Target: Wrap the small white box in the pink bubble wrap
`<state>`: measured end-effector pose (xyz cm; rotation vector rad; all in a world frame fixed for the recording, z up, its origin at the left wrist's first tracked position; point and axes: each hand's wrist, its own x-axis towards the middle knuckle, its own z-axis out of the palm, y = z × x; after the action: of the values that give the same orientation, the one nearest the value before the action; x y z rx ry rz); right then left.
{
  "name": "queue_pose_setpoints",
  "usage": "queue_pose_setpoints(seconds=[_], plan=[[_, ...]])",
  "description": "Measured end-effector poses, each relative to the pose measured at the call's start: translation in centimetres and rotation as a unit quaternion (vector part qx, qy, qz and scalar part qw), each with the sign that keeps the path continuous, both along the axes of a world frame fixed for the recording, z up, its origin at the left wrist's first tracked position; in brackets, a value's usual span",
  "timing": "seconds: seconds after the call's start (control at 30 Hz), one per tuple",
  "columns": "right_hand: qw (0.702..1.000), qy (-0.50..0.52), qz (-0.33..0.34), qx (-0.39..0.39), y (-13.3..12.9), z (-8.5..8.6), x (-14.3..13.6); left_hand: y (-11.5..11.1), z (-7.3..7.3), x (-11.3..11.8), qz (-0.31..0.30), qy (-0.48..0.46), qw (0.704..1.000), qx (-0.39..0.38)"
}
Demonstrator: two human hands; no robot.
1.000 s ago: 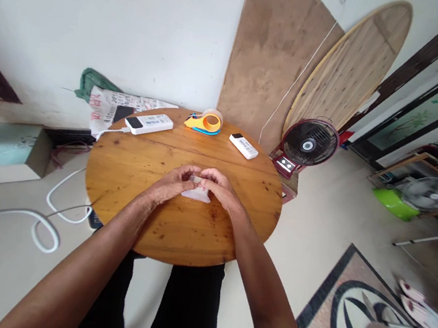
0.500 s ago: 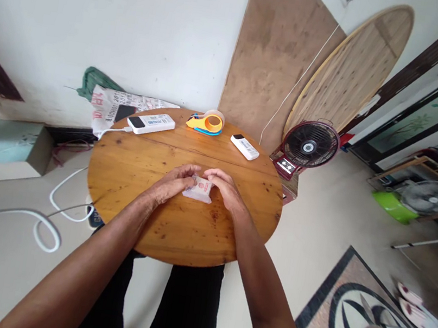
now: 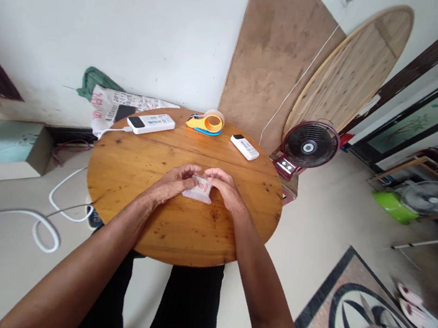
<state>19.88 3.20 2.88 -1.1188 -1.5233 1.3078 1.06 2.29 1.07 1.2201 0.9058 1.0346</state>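
1. White, thin and crinkled: the small packet (image 3: 200, 189) looks like paper or film with a red print on its top face; it lies flat near the middle of the round wooden table (image 3: 127, 172), between the two hands.
2. Left hand (image 3: 170, 183): fingertips curled down onto the packet's left edge, pinching it against the wood; thumb side hidden, so the depth of the grip cannot be told.
3. Right hand (image 3: 227, 189): fingers bent over the packet's right edge, likewise gripping it; the wrist rests low on the table.
4. Handling, judged from its look: very light; limp rather than stiff, since its lower border puckers; likely to slide on the varnished top unless pressed; a tear seems possible if both hands pull apart sharply.
5. Best hold, by judgement: the two short edges, pinched between thumb and forefinger, where the hands already sit; the middle is flat and offers no purchase.
6. Well apart at the far rim: a white power bank (image 3: 150, 123) with a cable, an orange tape dispenser (image 3: 206, 122), a white remote (image 3: 244, 147); none touches the packet.
7. Beyond the table on the floor: a dark red fan (image 3: 309, 145).
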Motion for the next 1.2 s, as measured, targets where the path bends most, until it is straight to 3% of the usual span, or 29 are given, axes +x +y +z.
queue_pose_setpoints(seconds=[0.23, 0.47, 0.6, 0.87, 1.2], plan=[[1.000, -0.004, -0.016, 0.015, -0.2, 0.4, -0.3, 0.0, -0.1, 0.2, 0.000, 0.000, 1.000, 0.003], [1.000, 0.025, 0.008, 0.003, 0.1, 0.5, 0.4, -0.1, 0.3, 0.3, 0.022, 0.014, 1.000, -0.009], [1.000, 0.004, -0.022, 0.003, 0.2, 0.2, 0.1, -0.2, 0.4, 0.2, 0.020, 0.013, 1.000, -0.007], [0.996, 0.004, -0.061, 0.071, 0.1, -0.3, -0.6, -0.1, 0.1, 0.1, 0.010, 0.016, 1.000, -0.005], [0.985, -0.017, -0.022, 0.173, 0.4, -0.9, -0.8, 0.0, 0.2, 0.1, -0.008, 0.026, 1.000, 0.001]])
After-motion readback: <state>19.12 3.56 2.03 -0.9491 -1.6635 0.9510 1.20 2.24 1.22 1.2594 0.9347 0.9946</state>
